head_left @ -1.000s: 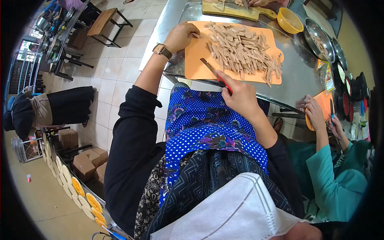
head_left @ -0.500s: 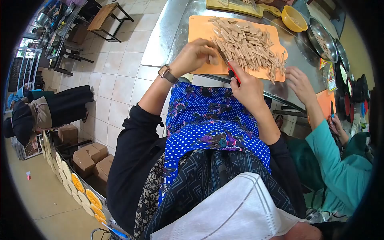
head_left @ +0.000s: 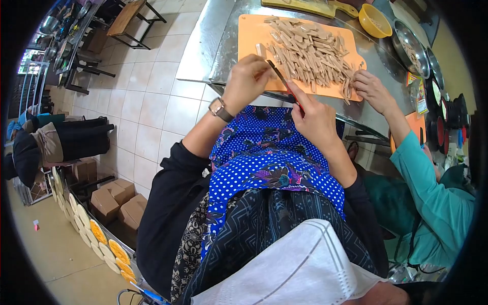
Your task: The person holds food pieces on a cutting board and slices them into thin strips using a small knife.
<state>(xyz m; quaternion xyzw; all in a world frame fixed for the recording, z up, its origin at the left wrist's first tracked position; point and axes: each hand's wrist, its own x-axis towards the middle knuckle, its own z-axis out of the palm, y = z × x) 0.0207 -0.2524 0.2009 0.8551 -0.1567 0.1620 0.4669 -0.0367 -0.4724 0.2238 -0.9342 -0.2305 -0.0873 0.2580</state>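
My right hand [head_left: 316, 119] is closed round the red handle of a knife [head_left: 279, 76], index finger stretched along its top. The dark blade points up and left over the near edge of the orange cutting board [head_left: 250, 31]. Close beside the blade, my left hand [head_left: 248, 81] has its fingers curled together; whether they touch the blade or pinch something small is hidden. A heap of light brown cut strips [head_left: 312, 51] covers much of the board. One pale piece [head_left: 261, 50] lies apart at the heap's left side.
A co-worker's hand [head_left: 375, 91] reaches to the strips at the board's right edge. Beyond stand a yellow bowl [head_left: 375, 21], a metal bowl [head_left: 406, 48] and a wooden board [head_left: 300, 7]. The steel table's [head_left: 223, 56] near edge runs before me.
My left hand has moved slightly left and down, off the board, its fingers curling. The knife has shifted toward me, off the heap. The co-worker's hand has come in to the strips.
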